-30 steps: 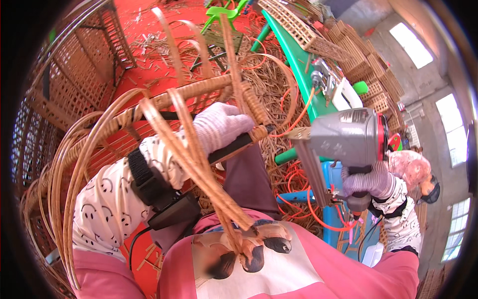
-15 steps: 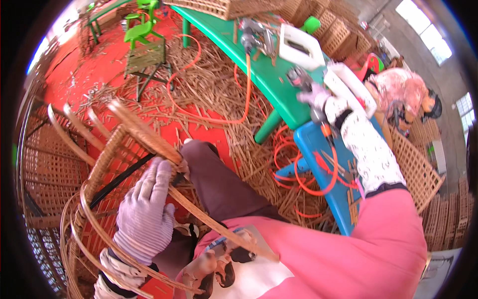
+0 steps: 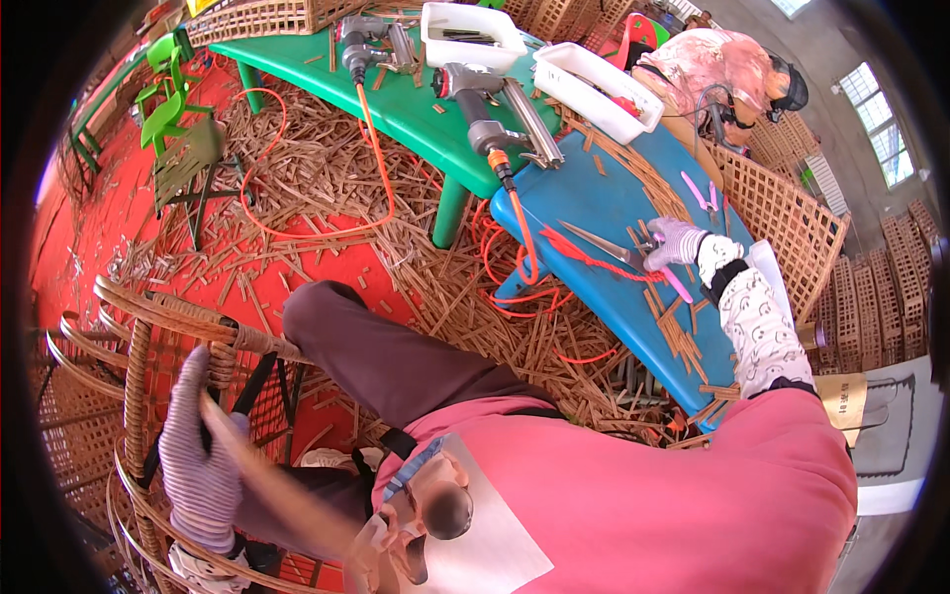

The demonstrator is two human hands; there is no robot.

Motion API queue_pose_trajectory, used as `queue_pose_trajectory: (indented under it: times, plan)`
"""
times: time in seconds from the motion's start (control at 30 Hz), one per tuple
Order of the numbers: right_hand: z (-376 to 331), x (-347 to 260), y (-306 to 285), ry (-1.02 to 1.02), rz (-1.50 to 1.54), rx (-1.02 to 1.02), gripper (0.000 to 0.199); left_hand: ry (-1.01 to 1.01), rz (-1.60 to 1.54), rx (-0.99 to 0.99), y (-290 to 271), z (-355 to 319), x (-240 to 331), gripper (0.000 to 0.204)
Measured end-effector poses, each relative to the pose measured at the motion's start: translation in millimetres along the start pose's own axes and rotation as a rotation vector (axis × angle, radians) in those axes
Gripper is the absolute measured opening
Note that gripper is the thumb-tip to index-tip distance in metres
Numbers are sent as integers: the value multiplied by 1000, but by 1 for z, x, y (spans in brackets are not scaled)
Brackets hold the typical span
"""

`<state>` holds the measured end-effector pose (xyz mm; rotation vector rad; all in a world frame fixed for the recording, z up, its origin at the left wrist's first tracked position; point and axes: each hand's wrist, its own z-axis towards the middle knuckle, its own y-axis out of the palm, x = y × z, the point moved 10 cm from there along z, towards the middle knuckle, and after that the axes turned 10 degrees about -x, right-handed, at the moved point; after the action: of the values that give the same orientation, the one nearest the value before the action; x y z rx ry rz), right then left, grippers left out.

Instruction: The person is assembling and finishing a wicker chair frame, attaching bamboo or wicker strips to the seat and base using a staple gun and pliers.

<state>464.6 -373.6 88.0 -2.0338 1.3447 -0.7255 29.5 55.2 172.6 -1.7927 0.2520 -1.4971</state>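
Note:
My left hand (image 3: pixel 203 465), in a striped glove, is open with its fingers stretched out against a woven rattan frame (image 3: pixel 139 386). A blurred brown strip (image 3: pixel 282 490) extends from beside its thumb toward my lap. My right hand (image 3: pixel 678 245), gloved too, is over the blue table and closed around a pink-handled tool (image 3: pixel 675 284); its exact kind is partly hidden by the fingers. Beside that hand lie a pointed metal blade (image 3: pixel 599 241) and a red cord (image 3: pixel 604 259). A second pink-handled tool (image 3: pixel 701 193) rests just beyond.
A nail gun (image 3: pixel 485 114) with an orange hose lies across the green table (image 3: pixel 307 61), near another nail gun (image 3: pixel 366 45). Two white trays (image 3: pixel 599 91) stand there. Cut strips cover the red floor. Another person (image 3: pixel 712 74) bends over woven panels at the far right.
My right hand has let go of the nail gun, which now lies on the green table, and has moved to the pink-handled tool. My left fingers have spread. The view has shifted right.

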Motion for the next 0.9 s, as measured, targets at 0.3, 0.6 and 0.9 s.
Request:
queue_pose_trajectory:
  times: [0.3, 0.6, 0.9]
  plan:
    - [7, 8, 9, 24, -287, 196, 85, -92, -587, 43, -19, -3, -30, 46]
    - [1, -78, -115, -278, -73, 608, 40, -164, -637, 258, -32, 17, -32, 24]
    - [-197, -467, -76, -1695, -576, 750, 32, -220, -825, 294, -11, 3, -41, 22]
